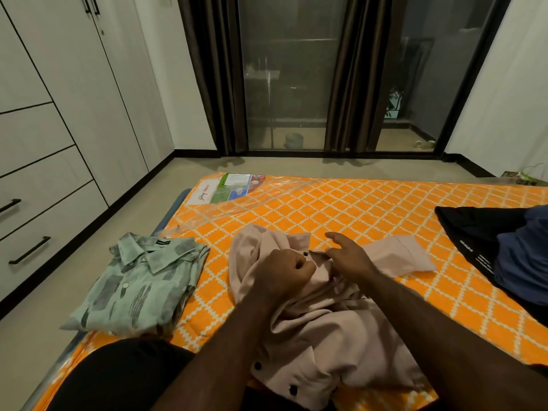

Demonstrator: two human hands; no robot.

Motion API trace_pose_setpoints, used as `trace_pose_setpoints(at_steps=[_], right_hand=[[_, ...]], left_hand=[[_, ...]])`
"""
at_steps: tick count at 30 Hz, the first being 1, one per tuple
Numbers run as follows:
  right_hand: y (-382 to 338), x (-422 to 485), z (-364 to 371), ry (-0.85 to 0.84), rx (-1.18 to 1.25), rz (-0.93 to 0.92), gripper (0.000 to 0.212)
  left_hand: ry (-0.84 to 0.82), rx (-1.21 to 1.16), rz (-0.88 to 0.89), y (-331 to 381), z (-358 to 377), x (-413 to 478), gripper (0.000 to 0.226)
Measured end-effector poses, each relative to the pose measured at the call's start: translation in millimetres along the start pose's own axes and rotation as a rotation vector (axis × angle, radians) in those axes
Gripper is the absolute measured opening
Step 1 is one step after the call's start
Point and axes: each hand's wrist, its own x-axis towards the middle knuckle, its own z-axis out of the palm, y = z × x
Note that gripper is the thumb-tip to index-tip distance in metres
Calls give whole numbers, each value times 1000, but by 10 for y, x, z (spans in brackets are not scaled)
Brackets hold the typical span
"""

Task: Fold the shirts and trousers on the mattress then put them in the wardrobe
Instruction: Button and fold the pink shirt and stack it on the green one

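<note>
At the far left we see the white wardrobe (59, 120), its doors and drawers closed, standing on the floor well apart from the mattress (370, 203). The mattress has an orange cover with a white lattice pattern, and at its far left corner clear plastic wrap (237, 200) with a printed label lies loose over the cover.

On the left edge of the mattress lies 1 folded green patterned shirt (139, 283), collar up and buttoned, its left side hanging over the edge above the floor. Near the front left corner a black-clad knee (118, 378) of the person rests on the mattress.

Just right of the green shirt, and apart from it, the pink shirt (335, 330) lies crumpled and unfolded in the middle of the front edge, with 1 short sleeve spread out to the right and dark buttons showing along its lower part. The left hand (284, 271) is curled into a tight fist around a bunch of the pink fabric near the collar, right beside a small dark button. The right hand (350, 256) rests on the same shirt just beside it, fingers loosely stretched and spread, index pointing left, thumb tip touching the fabric strip.

At the right edge a black garment (474, 238) and a blue garment (522, 256) lie in 1 unfolded heap, touching each other.
</note>
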Motion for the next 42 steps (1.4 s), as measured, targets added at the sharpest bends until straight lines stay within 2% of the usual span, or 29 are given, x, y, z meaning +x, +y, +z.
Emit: trace_pose_setpoints(at_steps=[5,8,12,13,15,17,20,22,24,27,29,32,37,39,42], right_hand=[[23,43,48,-29,-91,-5,26],[49,35,29,-76,-308,-72,39],[-60,-24,29,-200,-430,-172,15],[-82,-38,39,-217,-438,-213,12],[-128,-91,44,-244,-424,-309,11],[-179,-128,29,-291,-416,-396,17],[-244,-144,-5,-357,-456,-430,20],[-249,-137,-18,-337,-418,-386,16],[-226,-113,-31,-235,-375,-350,11],[-143,-43,-70,-12,-370,-257,8],[-68,-2,-106,46,-411,-122,11],[-1,15,-141,-8,-453,39,28],[-52,34,-93,-67,-473,138,49],[-46,28,-71,-71,-480,173,44],[-25,22,-80,-87,-522,214,22]], left_hand=[[41,308,39,-31,66,-3,38],[114,367,25,-35,78,16,29],[153,453,-28,-70,90,45,22],[197,474,-1,-89,86,51,24],[233,486,113,-131,72,71,45],[161,401,194,-180,45,118,63],[-55,320,145,-276,53,174,52],[-159,457,96,-275,67,163,30],[-197,557,61,-250,60,158,15],[-158,481,3,-273,71,176,18],[-95,405,-41,-293,67,167,22],[-33,337,-103,-305,64,157,25],[-6,329,-136,-291,81,135,22],[1,338,-160,-301,83,132,25],[-23,363,-188,-302,78,157,34]])
